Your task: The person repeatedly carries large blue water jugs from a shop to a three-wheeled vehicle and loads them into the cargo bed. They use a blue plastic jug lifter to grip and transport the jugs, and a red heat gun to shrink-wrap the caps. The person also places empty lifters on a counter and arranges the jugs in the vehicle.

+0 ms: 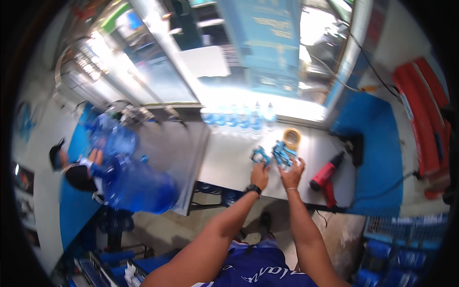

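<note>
My left hand, with a dark watch at the wrist, has its fingers closed at a small bunch of light-blue strips on the white worktop. Just beside it, the curled fingers of my right hand grip the near end of a larger bunch of light-blue strips. Blur hides the exact kind of these strips. A roll of tan tape lies right behind the larger bunch. To the right of my right hand rests a red and black heat gun.
Several small clear bottles line the worktop's back edge below the window. At left, a person stands by large blue water jugs on a metal counter. Blue crates stand low at right.
</note>
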### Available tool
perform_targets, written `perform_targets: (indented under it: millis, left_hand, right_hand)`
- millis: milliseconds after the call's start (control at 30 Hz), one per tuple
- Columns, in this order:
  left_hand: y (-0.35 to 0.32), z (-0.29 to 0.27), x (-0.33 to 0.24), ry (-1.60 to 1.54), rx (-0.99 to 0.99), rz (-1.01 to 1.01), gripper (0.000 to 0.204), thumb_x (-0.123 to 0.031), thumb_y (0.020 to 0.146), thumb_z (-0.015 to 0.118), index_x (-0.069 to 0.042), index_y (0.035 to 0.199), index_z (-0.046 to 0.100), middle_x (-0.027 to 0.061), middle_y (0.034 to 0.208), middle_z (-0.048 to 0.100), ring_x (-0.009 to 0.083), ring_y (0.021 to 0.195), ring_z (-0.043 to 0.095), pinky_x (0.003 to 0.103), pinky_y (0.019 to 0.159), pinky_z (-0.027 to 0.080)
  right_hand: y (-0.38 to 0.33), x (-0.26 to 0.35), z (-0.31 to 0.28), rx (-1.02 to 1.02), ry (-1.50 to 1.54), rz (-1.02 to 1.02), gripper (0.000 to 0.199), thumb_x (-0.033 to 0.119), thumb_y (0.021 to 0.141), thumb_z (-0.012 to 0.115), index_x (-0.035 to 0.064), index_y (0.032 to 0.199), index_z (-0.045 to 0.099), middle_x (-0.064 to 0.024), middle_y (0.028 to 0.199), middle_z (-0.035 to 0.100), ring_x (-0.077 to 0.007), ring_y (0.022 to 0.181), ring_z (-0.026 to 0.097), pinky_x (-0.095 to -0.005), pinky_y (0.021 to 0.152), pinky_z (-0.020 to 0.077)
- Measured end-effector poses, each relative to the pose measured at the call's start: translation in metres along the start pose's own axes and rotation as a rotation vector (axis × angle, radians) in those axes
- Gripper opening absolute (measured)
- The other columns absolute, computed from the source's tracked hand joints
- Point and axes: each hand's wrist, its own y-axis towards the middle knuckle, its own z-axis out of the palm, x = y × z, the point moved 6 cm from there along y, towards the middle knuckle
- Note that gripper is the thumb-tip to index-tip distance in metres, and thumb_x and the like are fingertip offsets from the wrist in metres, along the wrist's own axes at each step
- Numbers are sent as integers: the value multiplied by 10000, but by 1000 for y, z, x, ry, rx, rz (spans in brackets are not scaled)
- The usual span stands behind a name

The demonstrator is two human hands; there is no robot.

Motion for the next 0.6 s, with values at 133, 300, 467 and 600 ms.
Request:
perform_targets:
  millis: [133,300,467,600]
  left_hand:
    - [-80,-97,2,-189,43,-9,216,-194,991,576,5,940,643,208,858,621,372,804,603,436,734,465]
    - [-213,-199,62,-655,265,-433,290,-251,1073,515,-67,1280,604,16,869,633,91,805,600,273,715,519]
    - [-346,-245,166,-727,-26,-875,412,-381,1083,471,-87,1347,589,14,907,639,68,642,565,220,535,474]
    - [-403,-232,229,-550,-38,-994,401,-403,1067,497,-75,1229,661,34,872,643,99,621,577,276,540,476]
  right_hand:
    - [25,-2,29,25,105,-22,449,-77,696,590,11,1136,625,-208,1241,472,-395,1120,558,-425,972,495]
    - [52,72,9,172,180,-249,311,-171,681,558,-22,939,648,-182,1138,480,-336,1029,585,-413,880,519]
    - [45,287,-14,311,117,-715,356,-161,672,526,-33,980,651,-214,1127,486,-401,1127,521,-448,994,442]
    - [1,496,-29,461,239,-1054,423,-149,667,520,-5,1036,667,-222,1190,472,-410,1163,518,-446,1037,441]
